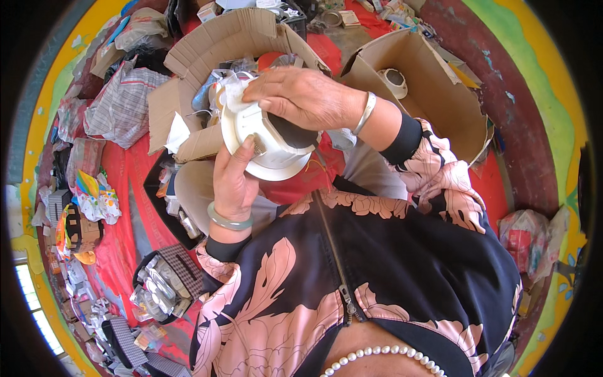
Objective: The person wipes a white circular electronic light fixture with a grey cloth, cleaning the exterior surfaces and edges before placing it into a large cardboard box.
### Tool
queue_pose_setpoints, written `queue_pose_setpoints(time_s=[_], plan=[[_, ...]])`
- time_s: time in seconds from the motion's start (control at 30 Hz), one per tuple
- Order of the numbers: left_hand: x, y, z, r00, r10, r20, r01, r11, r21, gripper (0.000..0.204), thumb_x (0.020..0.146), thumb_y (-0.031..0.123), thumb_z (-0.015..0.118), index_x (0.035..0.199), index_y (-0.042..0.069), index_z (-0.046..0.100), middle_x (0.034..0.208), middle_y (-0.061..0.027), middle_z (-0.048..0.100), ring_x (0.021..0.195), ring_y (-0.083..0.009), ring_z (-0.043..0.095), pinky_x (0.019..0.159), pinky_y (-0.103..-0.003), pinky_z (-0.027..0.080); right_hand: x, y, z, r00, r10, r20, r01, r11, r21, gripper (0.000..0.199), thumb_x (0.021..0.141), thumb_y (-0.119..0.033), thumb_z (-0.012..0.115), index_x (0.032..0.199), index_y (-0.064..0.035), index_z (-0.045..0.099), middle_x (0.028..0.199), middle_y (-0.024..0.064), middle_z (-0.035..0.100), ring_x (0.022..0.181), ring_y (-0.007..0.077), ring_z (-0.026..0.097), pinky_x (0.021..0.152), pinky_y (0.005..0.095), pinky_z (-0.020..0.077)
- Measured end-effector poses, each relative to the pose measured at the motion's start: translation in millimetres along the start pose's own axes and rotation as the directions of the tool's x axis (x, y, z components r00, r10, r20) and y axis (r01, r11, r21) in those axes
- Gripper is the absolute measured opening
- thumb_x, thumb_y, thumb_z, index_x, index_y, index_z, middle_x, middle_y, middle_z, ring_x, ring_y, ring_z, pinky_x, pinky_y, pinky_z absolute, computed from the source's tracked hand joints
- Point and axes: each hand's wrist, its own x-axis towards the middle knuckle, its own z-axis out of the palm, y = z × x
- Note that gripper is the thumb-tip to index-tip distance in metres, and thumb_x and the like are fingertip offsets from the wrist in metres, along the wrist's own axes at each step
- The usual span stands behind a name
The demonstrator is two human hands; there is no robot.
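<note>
I hold a round white lamp fitting (267, 141) with a dark core in front of my chest. My left hand (233, 182), with a green bangle on the wrist, grips its lower rim from below, thumb pressed on the white face. My right hand (301, 94), with a silver bangle, lies over the top of the fitting, fingers curled on its upper edge near a crumpled white piece. Both forearms wear black sleeves with pink flower print.
An open cardboard box (207, 47) with mixed parts stands just beyond my hands. A second open box (433, 94) at the right holds one white fitting (394, 81). A red cloth (119, 239) covers the floor, with a basket of metal parts (160, 286) at lower left.
</note>
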Motion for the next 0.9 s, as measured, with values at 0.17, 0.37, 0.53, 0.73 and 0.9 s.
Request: queue_pose_setpoints(time_s=[0.17,0.37,0.53,0.73,0.9], plan=[[2,0,0,0.998,-0.029,-0.051,0.026,0.998,-0.057,0.043,0.094,0.019,0.047,0.13,-0.002,0.038,0.125,-0.0104,0.05,0.114,-0.0221,0.049,0.098,-0.036,0.038,-12,-30,14,0.986,-0.148,0.076,0.159,0.972,-0.174,0.036,0.083,-0.015,0.057,0.114,0.003,0.055,0.122,0.0165,0.052,0.119,0.03,0.045,0.105,0.0417,0.031],[9,-3,-14,0.987,-0.021,-0.158,-0.002,0.99,-0.141,0.041,0.094,0.018,0.044,0.13,-0.002,0.039,0.126,-0.0106,0.049,0.115,-0.0227,0.048,0.098,-0.036,0.038,-33,-45,20,0.966,-0.088,0.243,0.141,0.968,-0.209,0.045,0.079,-0.015,0.059,0.119,0.0045,0.052,0.131,0.0158,0.047,0.126,0.0252,0.04,0.108,0.0389,0.0284],[6,2,-10,0.995,-0.019,-0.095,0.006,0.991,-0.134,0.041,0.093,0.015,0.046,0.13,-0.002,0.04,0.126,-0.0108,0.049,0.114,-0.0217,0.049,0.098,-0.036,0.038,-24,-38,13,0.975,-0.133,0.18,0.181,0.94,-0.288,0.036,0.087,-0.021,0.049,0.114,0.0015,0.056,0.129,0.0126,0.049,0.124,0.0233,0.042,0.107,0.036,0.028],[2,4,-3,0.997,-0.024,-0.073,0.018,0.996,-0.082,0.045,0.092,0.016,0.05,0.13,-0.003,0.038,0.126,-0.012,0.05,0.115,-0.0231,0.049,0.099,-0.037,0.038,-9,-6,2,0.994,-0.061,0.092,0.07,0.993,-0.1,0.041,0.093,-0.022,0.041,0.129,-0.0026,0.046,0.136,0.0106,0.043,0.13,0.0281,0.034,0.105,0.0451,0.0288],[0,4,-8,0.996,0.028,-0.087,-0.049,0.967,-0.251,0.044,0.091,0.015,0.051,0.129,-0.005,0.039,0.125,-0.0125,0.051,0.115,-0.023,0.049,0.099,-0.037,0.037,-26,8,-5,0.98,0.166,0.113,-0.172,0.984,0.048,0.044,0.096,-0.021,0.035,0.137,-0.0065,0.036,0.145,0.0109,0.03,0.136,0.0276,0.022,0.11,0.0369,0.0217]])
